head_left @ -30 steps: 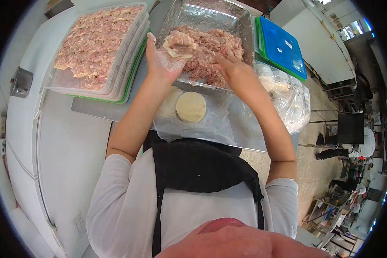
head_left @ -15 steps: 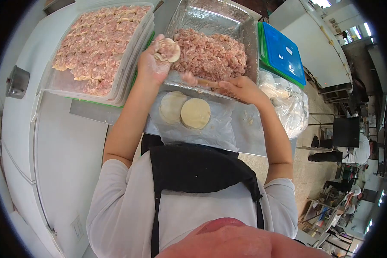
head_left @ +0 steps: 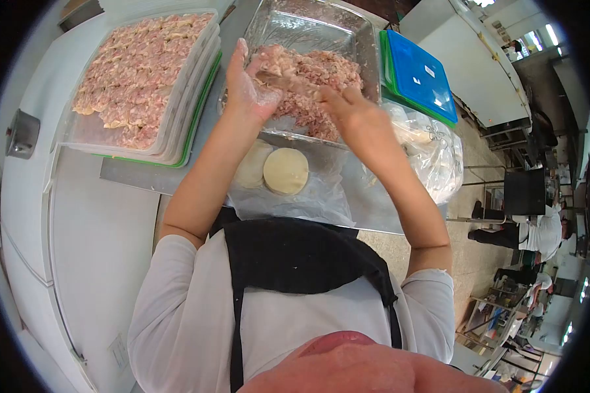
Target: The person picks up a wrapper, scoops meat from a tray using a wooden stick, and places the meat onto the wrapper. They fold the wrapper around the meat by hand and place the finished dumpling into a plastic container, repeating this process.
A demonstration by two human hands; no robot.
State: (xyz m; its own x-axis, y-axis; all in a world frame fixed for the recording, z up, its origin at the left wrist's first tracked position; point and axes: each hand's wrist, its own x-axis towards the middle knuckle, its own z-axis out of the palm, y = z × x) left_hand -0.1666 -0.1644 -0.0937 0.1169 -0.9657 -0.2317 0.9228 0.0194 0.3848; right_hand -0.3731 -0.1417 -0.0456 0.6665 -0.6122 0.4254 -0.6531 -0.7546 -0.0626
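Observation:
My left hand (head_left: 250, 92), floury at the palm, is cupped at the left edge of the metal pan, around a round dough wrapper now mostly hidden by meat. In my right hand (head_left: 359, 118) is a thin flat spatula (head_left: 294, 84), gripped near its end, its far end reaching over to my left palm with minced meat. Behind both hands, a mound of minced meat (head_left: 337, 69) lies in the metal pan (head_left: 295, 29). Closer to my body, two stacks of pale round wrappers (head_left: 286, 171) rest on a plastic sheet (head_left: 314, 204).
On the left, stacked clear trays (head_left: 200, 82) hold rows of meat-filled pieces. Blue and green lids (head_left: 421, 78) lie to the right, above a clear plastic bag (head_left: 432, 154) with pale contents. A metal container (head_left: 23, 134) is at far left. Other people work in the background at right.
My right hand has swung up and left, bringing the spatula to my left hand. The filled wrapper that showed in my left palm is now largely covered.

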